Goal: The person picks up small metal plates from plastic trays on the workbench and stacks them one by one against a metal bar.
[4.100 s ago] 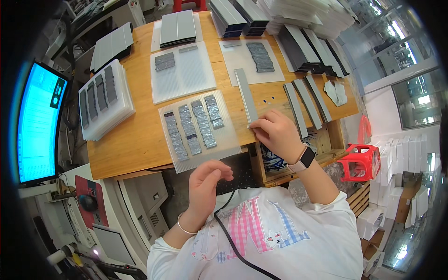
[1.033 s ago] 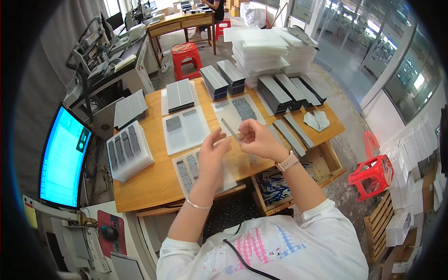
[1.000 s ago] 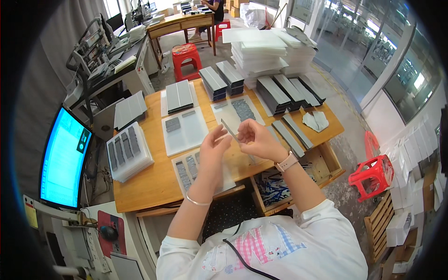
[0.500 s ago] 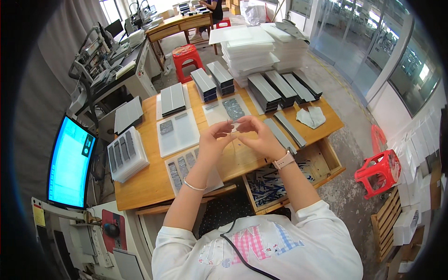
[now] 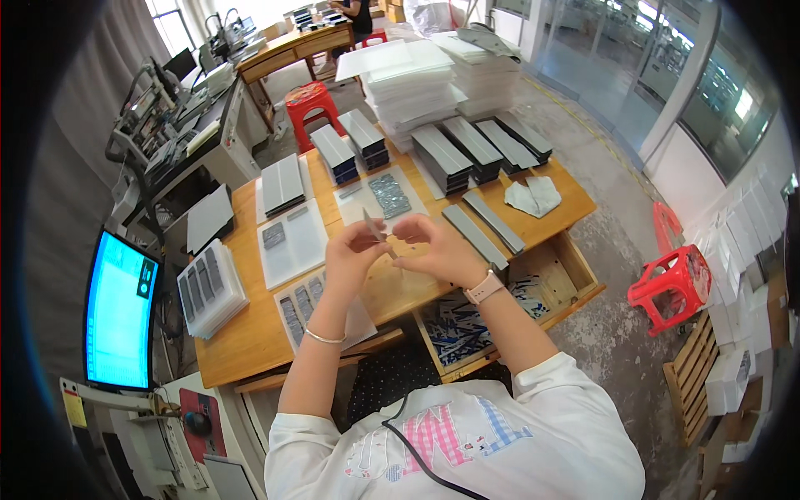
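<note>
Above the wooden table's front part, a thin grey strip (image 5: 372, 227) stands tilted between my hands. My left hand (image 5: 352, 252) pinches it with thumb and fingers. My right hand (image 5: 442, 252) is curled, its thumb at the strip's lower end; its finger contact is partly hidden. Just beyond lies a translucent sheet (image 5: 404, 182) bearing a block of small dark grey pieces (image 5: 389, 197). Left of my hands is a translucent tray (image 5: 312, 257) with a small group of dark pieces (image 5: 273, 237). Another sheet with rows of dark pieces (image 5: 291, 323) lies by my left forearm.
Stacks of long grey bars (image 5: 442, 150) line the table's far side. Two long grey strips (image 5: 492, 222) and a crumpled white cloth (image 5: 533, 197) lie at right. Under my right forearm an open drawer (image 5: 546, 310) holds many blue and white slivers. A monitor (image 5: 122, 308) stands left.
My hands have drawn slightly apart, and the grey strip now shows clearly between them. The whole view has shifted, so the table appears further left.
</note>
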`<action>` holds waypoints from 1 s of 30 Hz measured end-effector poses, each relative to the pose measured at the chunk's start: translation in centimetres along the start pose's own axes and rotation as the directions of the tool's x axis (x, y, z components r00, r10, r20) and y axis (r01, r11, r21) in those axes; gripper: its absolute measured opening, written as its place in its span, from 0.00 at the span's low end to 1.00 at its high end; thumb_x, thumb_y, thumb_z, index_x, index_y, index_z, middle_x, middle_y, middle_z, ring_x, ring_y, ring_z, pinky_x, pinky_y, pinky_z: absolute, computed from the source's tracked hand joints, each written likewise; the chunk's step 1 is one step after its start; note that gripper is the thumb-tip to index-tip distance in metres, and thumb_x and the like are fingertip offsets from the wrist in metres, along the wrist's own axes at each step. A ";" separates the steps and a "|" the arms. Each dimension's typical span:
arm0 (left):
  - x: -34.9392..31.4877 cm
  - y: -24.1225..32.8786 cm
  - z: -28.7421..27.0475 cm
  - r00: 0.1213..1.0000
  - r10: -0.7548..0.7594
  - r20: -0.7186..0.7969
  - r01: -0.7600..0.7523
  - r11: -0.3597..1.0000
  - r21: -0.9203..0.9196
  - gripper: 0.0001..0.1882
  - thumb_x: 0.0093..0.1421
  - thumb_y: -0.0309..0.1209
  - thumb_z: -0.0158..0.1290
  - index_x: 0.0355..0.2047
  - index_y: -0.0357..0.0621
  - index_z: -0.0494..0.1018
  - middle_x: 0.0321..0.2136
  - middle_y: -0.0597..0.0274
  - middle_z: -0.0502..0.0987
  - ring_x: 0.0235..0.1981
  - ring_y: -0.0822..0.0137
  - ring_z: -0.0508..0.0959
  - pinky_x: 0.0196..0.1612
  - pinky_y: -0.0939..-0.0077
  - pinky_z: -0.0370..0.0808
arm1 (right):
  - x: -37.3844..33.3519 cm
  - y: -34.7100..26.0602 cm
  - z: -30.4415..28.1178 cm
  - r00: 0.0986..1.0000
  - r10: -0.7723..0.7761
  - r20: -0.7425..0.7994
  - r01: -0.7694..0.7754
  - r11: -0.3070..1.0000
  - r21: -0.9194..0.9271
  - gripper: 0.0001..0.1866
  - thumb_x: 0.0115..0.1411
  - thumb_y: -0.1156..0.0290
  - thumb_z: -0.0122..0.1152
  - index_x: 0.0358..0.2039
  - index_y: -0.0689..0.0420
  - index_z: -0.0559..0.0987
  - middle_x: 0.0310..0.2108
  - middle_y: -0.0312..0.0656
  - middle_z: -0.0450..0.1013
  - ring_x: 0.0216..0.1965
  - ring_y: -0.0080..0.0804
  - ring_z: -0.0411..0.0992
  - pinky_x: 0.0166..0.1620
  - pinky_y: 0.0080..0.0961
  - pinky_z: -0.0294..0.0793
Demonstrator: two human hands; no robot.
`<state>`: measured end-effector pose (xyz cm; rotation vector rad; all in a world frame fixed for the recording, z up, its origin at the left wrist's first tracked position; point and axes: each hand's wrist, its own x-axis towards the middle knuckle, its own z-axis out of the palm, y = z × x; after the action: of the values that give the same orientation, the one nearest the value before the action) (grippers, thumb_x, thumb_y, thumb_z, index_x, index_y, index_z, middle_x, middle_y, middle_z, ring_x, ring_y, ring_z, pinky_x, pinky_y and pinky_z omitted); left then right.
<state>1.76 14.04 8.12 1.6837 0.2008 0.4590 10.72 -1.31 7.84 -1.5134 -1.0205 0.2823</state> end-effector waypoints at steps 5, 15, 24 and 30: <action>0.0 1.2 1.4 0.999 -0.024 0.044 0.031 0.986 -0.164 0.20 0.46 0.17 0.57 0.42 0.35 0.70 0.33 0.60 0.75 0.35 0.70 0.75 0.41 0.79 0.73 | -0.5 -0.5 -0.9 0.996 0.077 0.035 -0.079 0.996 0.030 0.18 0.42 0.72 0.67 0.33 0.62 0.72 0.32 0.41 0.72 0.35 0.28 0.72 0.42 0.22 0.72; -1.1 1.1 4.1 0.988 -0.120 -0.099 0.079 0.934 -0.348 0.22 0.48 0.19 0.55 0.46 0.37 0.67 0.36 0.60 0.70 0.40 0.70 0.72 0.43 0.78 0.71 | -2.0 -0.1 -7.6 0.980 0.149 -0.136 -0.198 0.827 -0.527 0.10 0.43 0.76 0.61 0.28 0.63 0.73 0.28 0.43 0.72 0.29 0.32 0.72 0.34 0.24 0.72; -4.7 2.1 2.6 0.977 -0.211 0.025 0.208 0.927 -0.313 0.15 0.47 0.18 0.54 0.37 0.37 0.70 0.34 0.62 0.73 0.37 0.71 0.72 0.42 0.80 0.69 | -2.3 2.4 -11.8 0.956 0.211 -0.205 -0.287 0.507 -0.813 0.09 0.44 0.75 0.60 0.29 0.61 0.75 0.29 0.47 0.71 0.35 0.43 0.69 0.40 0.33 0.70; -6.1 2.5 1.3 0.983 -0.184 0.014 0.179 0.930 -0.322 0.13 0.46 0.17 0.54 0.35 0.37 0.71 0.34 0.62 0.73 0.36 0.71 0.73 0.40 0.80 0.70 | -2.5 3.2 -11.6 0.952 0.228 -0.204 -0.290 0.462 -0.838 0.09 0.45 0.72 0.60 0.28 0.61 0.77 0.30 0.49 0.73 0.34 0.44 0.71 0.39 0.34 0.70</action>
<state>-3.60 10.09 9.34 1.3274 0.2754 0.3452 18.65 -10.65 6.90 -2.6143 -0.8979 -0.1232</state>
